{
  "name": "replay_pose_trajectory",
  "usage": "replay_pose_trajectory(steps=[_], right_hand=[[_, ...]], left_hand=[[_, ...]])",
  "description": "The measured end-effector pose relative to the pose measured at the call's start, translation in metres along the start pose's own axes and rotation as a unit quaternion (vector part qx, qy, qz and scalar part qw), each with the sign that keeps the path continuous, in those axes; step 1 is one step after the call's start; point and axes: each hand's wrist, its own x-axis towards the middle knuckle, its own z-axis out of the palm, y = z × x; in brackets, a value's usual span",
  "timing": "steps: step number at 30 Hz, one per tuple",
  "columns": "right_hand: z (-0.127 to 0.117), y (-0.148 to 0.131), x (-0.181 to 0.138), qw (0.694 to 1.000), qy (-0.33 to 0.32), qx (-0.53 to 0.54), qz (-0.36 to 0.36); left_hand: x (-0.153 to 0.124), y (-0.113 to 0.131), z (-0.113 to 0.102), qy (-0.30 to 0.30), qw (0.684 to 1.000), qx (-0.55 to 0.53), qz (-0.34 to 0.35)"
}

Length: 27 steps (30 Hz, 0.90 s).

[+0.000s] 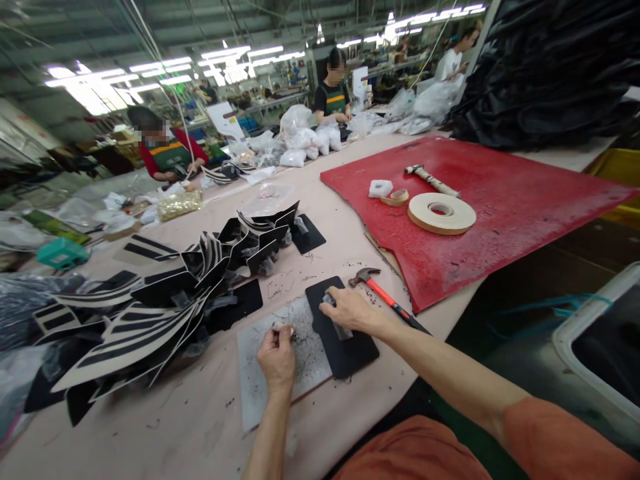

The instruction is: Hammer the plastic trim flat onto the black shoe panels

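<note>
While the right hand (350, 308) presses flat, fingers together, on a black piece (345, 340) overlapping the grey board (280, 373), the left hand (277, 355) pinches something small on the board. Left of it, a heap of cut pieces (150, 313) looks unworked; the hammer (385, 293) lies idle to the right.

table (165, 413) pale pink | on it: grey board (260, 393), red mat (500, 200), hammer (385, 297), striped black pieces (130, 327)

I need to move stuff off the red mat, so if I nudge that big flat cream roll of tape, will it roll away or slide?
The big flat cream roll of tape lies on its broad face on the red mat, so it would probably slide rather than roll. Being wide and low, it seems unlikely to tip. Wound that densely, it is likely stiff and somewhat heavy for its size.
</note>
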Motion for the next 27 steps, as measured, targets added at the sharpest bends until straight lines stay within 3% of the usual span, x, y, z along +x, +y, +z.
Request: replay_pose_trajectory(steps=[6, 14, 27], right_hand=[[0.039, 0.005, -0.033, 0.999, -0.003, 0.009, 0.031], [0.042, 0.009, -0.039, 0.998, -0.008, 0.033, 0.043], [0.043, 0.010, -0.039, 0.999, -0.002, 0.034, 0.032]], left_hand=[[0.004, 0.021, 0.023, -0.040, 0.988, -0.149, -0.006], [0.015, 0.030, 0.080, -0.145, 0.969, -0.201, 0.001], [0.017, 0.025, 0.083, -0.177, 0.979, -0.102, 0.022]])
